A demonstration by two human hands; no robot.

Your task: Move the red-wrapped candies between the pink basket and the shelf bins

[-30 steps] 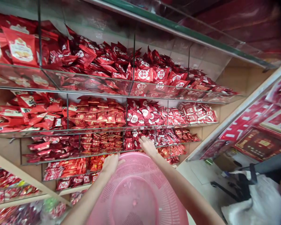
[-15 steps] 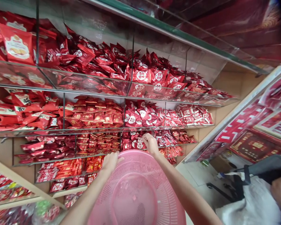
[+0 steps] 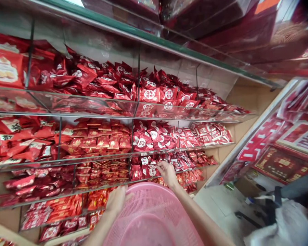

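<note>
A round pink perforated plastic basket (image 3: pixel 154 218) fills the bottom centre. My left hand (image 3: pixel 117 200) grips its far left rim, fingers curled over the edge. My right hand (image 3: pixel 167 172) reaches over the basket into a glass shelf compartment full of small red snack packets (image 3: pixel 146 171), fingertips pinched on packets there. Tiered glass shelves (image 3: pixel 97 112) in front of me hold several heaps of red wrapped sweets.
Green-edged shelf (image 3: pixel 154 37) runs overhead. To the right stands a slanted display of red boxes (image 3: pixel 282 160). A white bag and dark objects (image 3: pixel 279 222) lie on the tiled floor at lower right. Larger red bags (image 3: pixel 5 68) fill the upper left shelf.
The view has tilted upward, so shelves and hands sit lower in frame. My right hand stays in the same packet compartment; my left hand keeps its hold on the basket rim.
</note>
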